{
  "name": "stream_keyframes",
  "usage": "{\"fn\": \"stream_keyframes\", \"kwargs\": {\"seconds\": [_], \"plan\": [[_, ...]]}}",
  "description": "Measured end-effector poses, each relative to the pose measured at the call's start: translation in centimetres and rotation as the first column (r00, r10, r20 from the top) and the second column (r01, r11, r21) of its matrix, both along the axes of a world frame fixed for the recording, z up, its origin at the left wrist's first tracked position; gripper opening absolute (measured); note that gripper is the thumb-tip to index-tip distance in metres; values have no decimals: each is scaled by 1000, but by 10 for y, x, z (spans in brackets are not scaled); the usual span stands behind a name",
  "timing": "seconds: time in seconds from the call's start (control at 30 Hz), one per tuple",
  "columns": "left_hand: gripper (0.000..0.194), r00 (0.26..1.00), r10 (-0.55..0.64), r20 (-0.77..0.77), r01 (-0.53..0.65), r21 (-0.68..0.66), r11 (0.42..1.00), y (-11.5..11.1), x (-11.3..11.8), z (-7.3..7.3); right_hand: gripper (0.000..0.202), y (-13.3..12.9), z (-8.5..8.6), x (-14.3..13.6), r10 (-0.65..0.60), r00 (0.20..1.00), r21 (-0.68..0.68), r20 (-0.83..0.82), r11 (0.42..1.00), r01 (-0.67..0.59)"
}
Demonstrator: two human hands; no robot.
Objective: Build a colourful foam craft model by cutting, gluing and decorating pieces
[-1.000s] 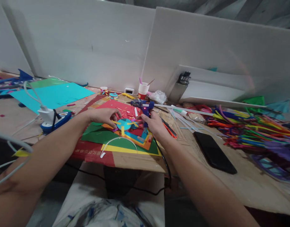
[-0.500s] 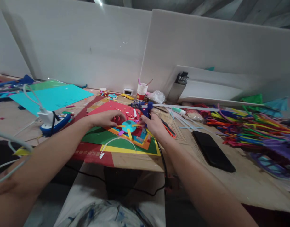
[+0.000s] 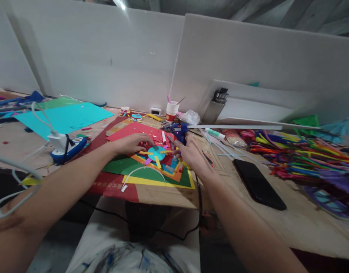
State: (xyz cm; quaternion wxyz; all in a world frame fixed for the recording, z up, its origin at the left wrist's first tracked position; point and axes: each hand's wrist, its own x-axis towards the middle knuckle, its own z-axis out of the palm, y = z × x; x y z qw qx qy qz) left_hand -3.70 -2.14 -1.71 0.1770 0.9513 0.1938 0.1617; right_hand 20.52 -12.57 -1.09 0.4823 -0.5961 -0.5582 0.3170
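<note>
A round turquoise paper piece [image 3: 156, 153] with yellow, orange and purple strips round its edge lies on stacked coloured sheets. My left hand [image 3: 137, 143] rests at its upper left, fingers apart and curved, holding nothing. At the right, my right hand [image 3: 188, 149] is wrapped round a blue glue gun [image 3: 178, 130], whose nozzle points left; a long white glue stick [image 3: 239, 127] extends from its back. Scissors or a similar tool [image 3: 208, 158] lie partly behind my right wrist. A curved white strip [image 3: 144, 170] is on the green sheet [image 3: 117, 163].
A black phone [image 3: 258, 184] and colourful pipe cleaners [image 3: 299, 151] lie to the right. Behind stand a paper cup [image 3: 172, 110] and a grey bottle [image 3: 216, 106]. To the left are a turquoise sheet [image 3: 69, 117] and a blue power strip [image 3: 70, 149] with a white plug.
The glue gun has turned slightly, its nozzle now further right, and my right hand has shifted with it. The whole view has moved a little. My left hand stays beside the turquoise piece.
</note>
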Motion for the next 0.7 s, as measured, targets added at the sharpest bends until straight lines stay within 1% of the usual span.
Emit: {"fn": "stream_keyframes", "kwargs": {"seconds": [0.1, 0.17, 0.27, 0.33, 0.43, 0.53, 0.63, 0.7], "plan": [[34, 1000, -18, 10, 18, 24, 1000, -3, 4, 1, 39, -9, 3, -6, 24, 1000, -25, -15, 999, -24], [29, 998, -54, 23, 53, 25, 998, -5, 6, 3, 42, -13, 4, -12, 35, 999, -57, -42, 998, -37], [25, 994, -104, 31, 103, 5, 995, -6, 8, 2, 44, -14, 4, -17, 49, 995, -139, -85, 988, -61], [26, 993, -111, 40, 112, -15, 994, -6, 8, -1, 42, -13, 5, -18, 54, 990, -190, -129, 979, -78], [30, 994, -61, 86, 66, -53, 996, -5, 9, -8, 30, -10, 7, -16, 26, 979, -206, -201, 976, -68], [33, 988, 44, 149, -25, -126, 992, -6, 12, -12, 17, -8, 10, -13, -40, 965, -201, -260, 979, -13], [39, 977, 128, 171, -95, -187, 978, -10, 15, -11, 11, -7, 13, -11, -68, 950, -201, -304, 980, 6], [41, 973, 164, 161, -132, -192, 973, -13, 17, -8, 11, -7, 13, -11, -65, 942, -203, -328, 979, -3]]}}
